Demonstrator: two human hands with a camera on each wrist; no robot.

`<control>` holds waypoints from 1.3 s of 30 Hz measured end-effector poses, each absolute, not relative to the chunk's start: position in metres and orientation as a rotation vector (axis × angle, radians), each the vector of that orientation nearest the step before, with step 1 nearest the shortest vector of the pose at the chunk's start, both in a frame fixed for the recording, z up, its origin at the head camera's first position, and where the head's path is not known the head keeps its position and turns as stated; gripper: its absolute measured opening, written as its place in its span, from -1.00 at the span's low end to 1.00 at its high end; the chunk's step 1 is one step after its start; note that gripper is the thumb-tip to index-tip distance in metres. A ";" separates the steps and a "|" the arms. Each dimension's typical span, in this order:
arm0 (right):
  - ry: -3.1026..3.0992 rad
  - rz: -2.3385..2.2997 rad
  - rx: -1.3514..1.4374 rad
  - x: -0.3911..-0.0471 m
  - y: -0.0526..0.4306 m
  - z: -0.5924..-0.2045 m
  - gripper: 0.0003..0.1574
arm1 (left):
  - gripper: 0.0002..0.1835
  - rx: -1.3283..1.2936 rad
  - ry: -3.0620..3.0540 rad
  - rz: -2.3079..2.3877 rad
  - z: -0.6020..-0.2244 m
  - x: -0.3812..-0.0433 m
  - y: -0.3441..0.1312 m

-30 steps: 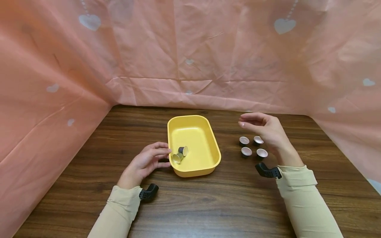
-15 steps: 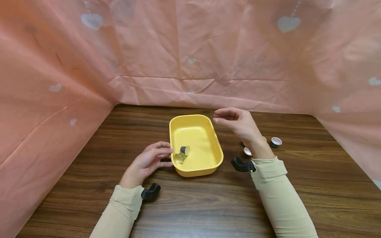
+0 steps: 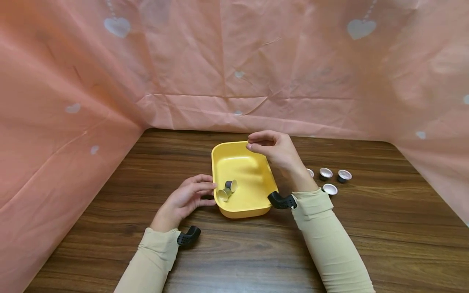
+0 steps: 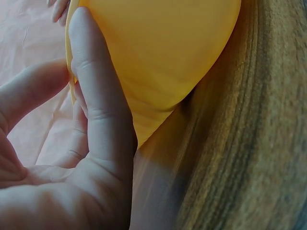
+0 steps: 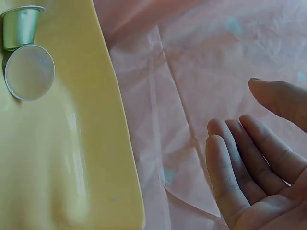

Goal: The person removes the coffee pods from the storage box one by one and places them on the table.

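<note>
In the head view a yellow tray [image 3: 258, 203] stands on the wooden table, with a gold-green coffee capsule [image 3: 224, 194] and a dark coffee capsule [image 3: 229, 186] lying tipped together near its left wall. My left hand [image 3: 187, 199] touches that wall from outside, fingertips right at the rim. Seen from the left wrist, one long finger [image 4: 96, 91] lies along the tray's outer side. Above the tray's far right corner hovers my right hand [image 3: 276, 152]. In the right wrist view its thumb and fingers stand apart, with nothing between them.
Several coffee capsules [image 3: 326, 173] stand lid up on the table to the right of the tray, one partly hidden behind the right forearm. Pink cloth [image 3: 234, 61] with pale hearts hangs behind and at the sides. Black wrist cameras [image 3: 282, 200] jut from both sleeves.
My right hand has moved left, from over the loose capsules to above the tray. The left hand keeps its place at the tray's wall, and the tray's two capsules lie as before.
</note>
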State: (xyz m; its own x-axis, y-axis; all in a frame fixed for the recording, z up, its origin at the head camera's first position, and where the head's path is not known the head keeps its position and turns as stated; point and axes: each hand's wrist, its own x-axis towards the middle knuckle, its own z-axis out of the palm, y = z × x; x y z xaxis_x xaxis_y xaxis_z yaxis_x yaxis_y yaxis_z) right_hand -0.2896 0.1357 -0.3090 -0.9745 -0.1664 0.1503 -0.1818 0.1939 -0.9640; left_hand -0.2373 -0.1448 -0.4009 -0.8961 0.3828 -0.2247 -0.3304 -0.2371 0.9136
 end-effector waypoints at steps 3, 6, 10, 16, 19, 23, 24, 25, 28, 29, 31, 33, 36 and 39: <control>-2.436 1.914 0.355 -0.292 0.131 -0.311 -0.52 | -0.83 0.072 1.587 2.163 -0.401 -0.238 -0.143; -2.464 1.861 0.333 -0.294 0.128 -0.313 -0.53 | -0.84 0.077 1.590 2.154 -0.402 -0.238 -0.141; -2.493 1.814 0.299 -0.297 0.127 -0.317 -0.56 | -0.85 0.064 1.595 2.152 -0.403 -0.238 -0.140; -2.519 1.713 0.291 -0.304 0.123 -0.324 -0.60 | -0.85 0.075 1.595 2.154 -0.404 -0.237 -0.139; -2.570 1.612 0.301 -0.307 0.119 -0.328 -0.58 | -0.83 0.075 1.587 2.157 -0.404 -0.236 -0.138; -2.660 1.502 0.348 -0.311 0.112 -0.331 -0.58 | -0.83 0.080 1.582 2.165 -0.404 -0.236 -0.136; -2.682 1.483 0.365 -0.311 0.110 -0.332 -0.58 | -0.83 0.083 1.580 2.167 -0.404 -0.236 -0.136; -2.704 1.464 0.388 -0.312 0.109 -0.332 -0.57 | -0.83 0.082 1.580 2.170 -0.404 -0.236 -0.135; -2.780 1.368 0.469 -0.312 0.105 -0.334 -0.54 | -0.84 0.086 1.580 2.174 -0.405 -0.238 -0.134; -2.809 1.326 0.504 -0.312 0.104 -0.334 -0.53 | -0.85 0.082 1.582 2.174 -0.405 -0.238 -0.133; -2.874 1.254 0.578 -0.313 0.103 -0.335 -0.54 | -0.85 0.074 1.588 2.169 -0.405 -0.239 -0.132; -2.950 1.184 0.669 -0.313 0.102 -0.336 -0.56 | -0.86 0.070 1.591 2.164 -0.406 -0.239 -0.131; -3.065 1.108 0.797 -0.313 0.102 -0.338 -0.61 | -0.86 0.078 1.591 2.163 -0.406 -0.240 -0.130; -3.152 1.009 0.888 -0.311 0.101 -0.341 -0.65 | -0.87 0.089 1.581 2.171 -0.406 -0.238 -0.130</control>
